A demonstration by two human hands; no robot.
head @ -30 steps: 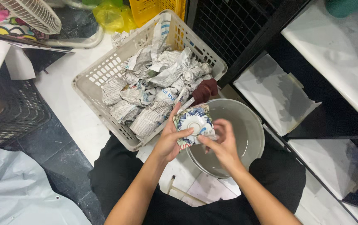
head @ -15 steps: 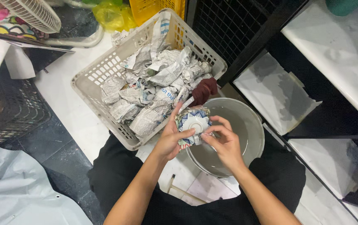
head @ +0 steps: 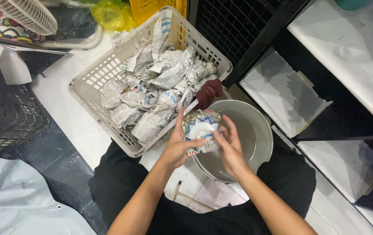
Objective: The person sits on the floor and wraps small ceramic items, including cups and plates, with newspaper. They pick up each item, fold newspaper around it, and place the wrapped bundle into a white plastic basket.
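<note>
While I'm sitting on the floor with my legs either side of a grey bowl point(head: 256, 143), both my hands are up on one small newspaper-wrapped bundle point(head: 200, 130), holding it right over the near-left rim of that bowl. My left hand point(head: 178, 146) has it from the left side, fingers pointing up along it and the thumb hooked across the front, so that's a proper clamp on the paper. My right hand point(head: 229, 147) is on the right side of the bundle, fingers curled onto the wrapping and the thumb pressing in near the middle. So both are closed on the same thing, neither one spread out. The paper has blue and white print showing, and I can't tell what's inside it.

Just beyond the bundle, up and to the left, is a white plastic laundry basket point(head: 91, 82) full of more crumpled newspaper bundles point(head: 156, 93), piled loosely. A dark red cloth point(head: 209, 92) hangs over the basket's near corner, between the basket and the bowl. The bowl looks like it has nothing solid in it, though the bottom is a bit dim.

Off to the far left there's a white fan guard point(head: 23, 15) and a black mesh basket point(head: 8, 117). On my right is a dark shelf unit with white paper liners point(head: 282, 95).
</note>
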